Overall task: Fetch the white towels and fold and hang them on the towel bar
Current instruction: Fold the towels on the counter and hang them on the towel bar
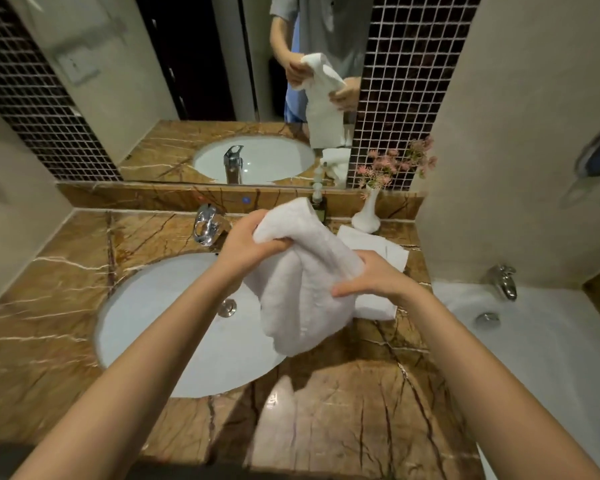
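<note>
A: Where is the towel [302,292]?
B: It is up in the air, over the rim of the sink [160,323] and the counter [343,410]. Both hands hold it
A: How do the fingers sit?
B: The left hand [246,244] has its fingers curled tight round the top of the towel. The right hand [373,275] has its fingers curled round a bunch of it lower down, on the right side. The rest hangs in a loose lump
A: Are there more?
B: Yes, a pile [368,242] of white towels lies flat on the counter, just behind the right hand and near the vase [367,216]. I see no towel bar
A: Is the towel heavy?
B: I think it is light. It looks thick, soft and floppy, so it sags where no hand holds it. It will not break, and the fluffy cloth should not slip
A: Where is the best place to hold it?
B: I think at two corners of one short edge, one in each hand. Then it can hang flat and the fold is easy. A grip in the middle makes it bunch up
</note>
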{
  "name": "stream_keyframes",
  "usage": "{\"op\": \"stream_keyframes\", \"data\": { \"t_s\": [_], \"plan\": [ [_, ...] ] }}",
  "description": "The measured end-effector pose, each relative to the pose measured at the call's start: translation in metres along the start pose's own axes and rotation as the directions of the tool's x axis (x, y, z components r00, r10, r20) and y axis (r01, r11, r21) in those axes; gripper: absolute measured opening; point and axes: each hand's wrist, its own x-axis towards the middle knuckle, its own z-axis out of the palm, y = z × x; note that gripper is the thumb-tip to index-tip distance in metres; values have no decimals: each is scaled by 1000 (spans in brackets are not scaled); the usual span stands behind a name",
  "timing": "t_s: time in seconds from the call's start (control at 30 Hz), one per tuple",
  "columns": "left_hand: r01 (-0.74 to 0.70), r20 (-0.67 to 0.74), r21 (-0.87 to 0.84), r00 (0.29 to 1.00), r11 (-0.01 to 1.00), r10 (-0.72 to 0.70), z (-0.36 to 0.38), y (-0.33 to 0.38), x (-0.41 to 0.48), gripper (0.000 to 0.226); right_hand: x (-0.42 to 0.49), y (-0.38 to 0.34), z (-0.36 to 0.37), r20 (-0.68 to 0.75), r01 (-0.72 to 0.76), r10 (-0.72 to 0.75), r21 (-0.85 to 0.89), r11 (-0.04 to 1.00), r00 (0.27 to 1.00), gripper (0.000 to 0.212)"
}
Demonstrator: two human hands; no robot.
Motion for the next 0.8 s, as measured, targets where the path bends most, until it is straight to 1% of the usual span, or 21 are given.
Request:
{"op": "stream_keyframes", "data": {
  "t_s": [0.07,0.13,0.23,0.27,0.3,0.37,0.4,0.47,0.5,0.6,0.67,0.73,0.8],
  "plan": [
    [54,-36,-77,998,996,-57,-16,-5,-11,47,-4,-21,5,48,-28,29,-6,1000,998,46],
    [138,-42,-160,988,977,-147,-30,-14,-26,58,-9,-35,13,100,-66,67,-18,998,993,47],
    [288,0,-308,953,907,-303,-47,-43,-56,64,-14,-45,37,137,-160,158,1,987,978,55],
    [341,-8,-323,932,883,-363,-51,-57,-67,65,-15,-44,48,145,-199,199,-12,980,969,56],
    [391,-16,-329,908,860,-420,-54,-72,-77,60,-14,-41,61,149,-237,242,-50,970,959,57],
    [474,-42,-337,855,813,-516,-56,-105,-102,38,-9,-30,92,131,-290,314,-170,942,940,61],
    [515,-52,-333,827,790,-560,-57,-122,-115,33,-5,-21,109,116,-306,335,-214,928,935,65],
    [584,-74,-266,781,767,-620,-60,-158,-137,40,3,0,143,82,-343,373,-253,905,924,72],
    [599,-91,-210,775,773,-625,-62,-173,-147,42,6,10,160,64,-357,388,-275,892,920,73],
    [604,-131,-66,784,794,-607,-72,-207,-167,34,12,38,205,-20,-362,385,-392,846,923,81],
    [591,-114,13,803,807,-586,-77,-219,-178,25,11,51,225,-83,-362,360,-394,845,929,84],
    [565,-94,95,825,820,-558,-81,-227,-187,22,9,56,235,-141,-346,316,-389,854,938,77],
    [535,-93,216,844,816,-529,-83,-234,-193,26,4,57,239,-183,-326,274,-392,860,944,64]
  ]
}}
